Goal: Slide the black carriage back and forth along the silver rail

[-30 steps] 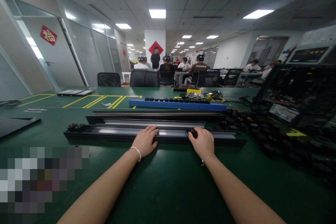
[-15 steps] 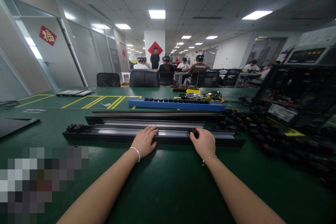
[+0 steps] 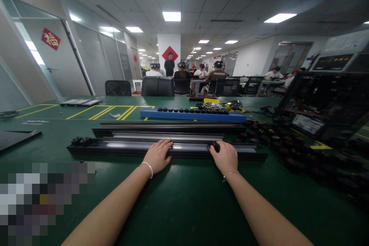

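A long black rail (image 3: 190, 154) with a shiny inner channel lies crosswise on the green table in front of me. My left hand (image 3: 157, 156) rests over its middle, fingers stretched across the channel and thumb apart at the front side. Farther right, my right hand (image 3: 225, 156) is closed around a small black part (image 3: 214, 147) at the channel; the fingers partly cover it, so its exact kind is unclear. Small black knob-like pieces (image 3: 80, 141) sit at the rail's left end. Just behind lie another channel piece (image 3: 167, 136) and a second long black rail (image 3: 173, 126).
A blue strip (image 3: 193, 116) bearing a row of black pieces lies farther back. Many small black parts (image 3: 305, 157) are heaped at right, beside an open black equipment case (image 3: 323, 103). A dark flat panel (image 3: 20, 138) lies at left. Several people sit beyond the table.
My right hand has shifted very slightly to the right along the rail with the small black part. My left hand keeps its place on the rail.
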The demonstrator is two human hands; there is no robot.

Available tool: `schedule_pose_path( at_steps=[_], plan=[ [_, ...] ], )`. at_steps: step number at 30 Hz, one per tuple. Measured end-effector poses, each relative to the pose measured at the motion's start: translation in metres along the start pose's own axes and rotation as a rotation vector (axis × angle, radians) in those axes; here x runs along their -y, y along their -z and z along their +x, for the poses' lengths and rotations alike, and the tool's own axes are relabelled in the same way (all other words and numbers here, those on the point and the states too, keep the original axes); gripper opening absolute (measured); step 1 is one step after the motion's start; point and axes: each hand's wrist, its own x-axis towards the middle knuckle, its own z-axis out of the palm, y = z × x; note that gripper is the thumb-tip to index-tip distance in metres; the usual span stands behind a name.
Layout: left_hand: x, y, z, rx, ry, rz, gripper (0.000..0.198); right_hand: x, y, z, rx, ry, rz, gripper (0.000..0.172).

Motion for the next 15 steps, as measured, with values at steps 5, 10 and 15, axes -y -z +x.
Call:
schedule_pose_path(
  at_steps=[5, 10, 15],
  plan=[
    [-0.0001, 0.0002, -0.0002, -0.004, -0.007, 0.001, 0.053, -0.0016, 0.0013, 0.0003, -0.007, -0.017, -0.015, 0.027],
    [0.0000, -0.0002, -0.0002, -0.008, -0.009, 0.011, 0.053, -0.0028, 0.0027, 0.0003, -0.009, -0.021, -0.012, 0.026],
    [0.0001, 0.0002, 0.0000, 0.005, -0.004, 0.007, 0.055, -0.0037, 0.0025, 0.0008, -0.008, -0.026, -0.011, 0.025]
  ],
)
